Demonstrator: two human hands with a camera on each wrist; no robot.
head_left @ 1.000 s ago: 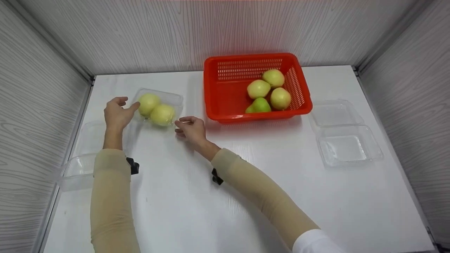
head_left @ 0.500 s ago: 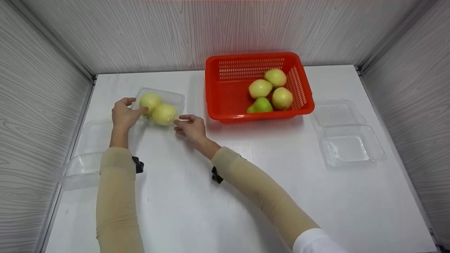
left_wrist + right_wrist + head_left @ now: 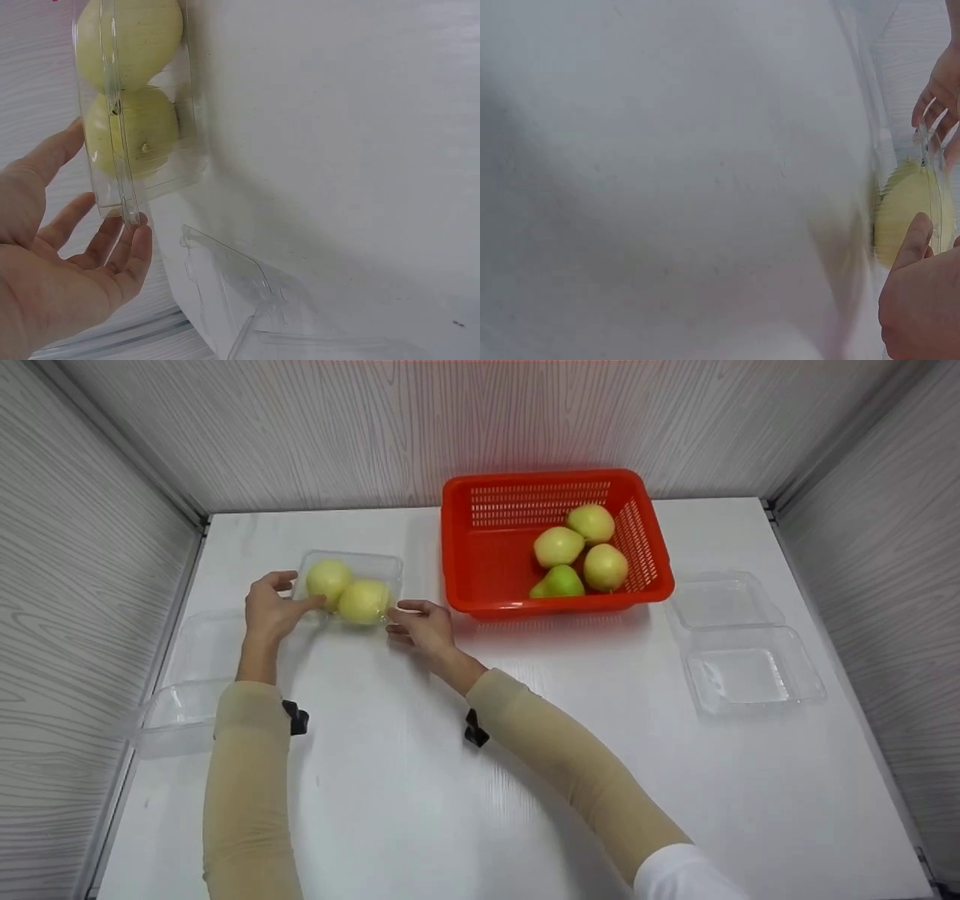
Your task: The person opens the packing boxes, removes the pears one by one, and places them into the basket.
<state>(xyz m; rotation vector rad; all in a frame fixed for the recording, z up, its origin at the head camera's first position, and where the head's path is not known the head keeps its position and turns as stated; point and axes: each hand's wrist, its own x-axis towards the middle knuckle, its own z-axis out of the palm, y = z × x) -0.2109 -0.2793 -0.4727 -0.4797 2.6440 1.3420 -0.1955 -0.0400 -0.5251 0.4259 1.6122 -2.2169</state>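
Note:
A closed clear plastic clamshell box (image 3: 386, 564) lies toward the back left of the white table. Inside it, side by side, are two round pale-yellow pears (image 3: 328, 580). My left hand (image 3: 271, 607) holds the box's left end, its thumb along the front and the other fingers at the end rim, as the left wrist view shows. At the front right corner, my right hand (image 3: 426, 630) pinches the box. The right thumb (image 3: 916, 238) lies against the box wall in the right wrist view; most of the other right fingers are hidden there.
A red basket (image 3: 487, 610) stands at the back middle, holding several pale-yellow pears (image 3: 559, 547) and one green pear (image 3: 562, 582). Opened clear clamshell boxes lie at the right (image 3: 739, 671) and at the left (image 3: 184, 705), the latter partly behind my left forearm.
My left hand has come in from the left onto the box. The box has shifted slightly right and turned a little straighter, with my right hand moving along with it.

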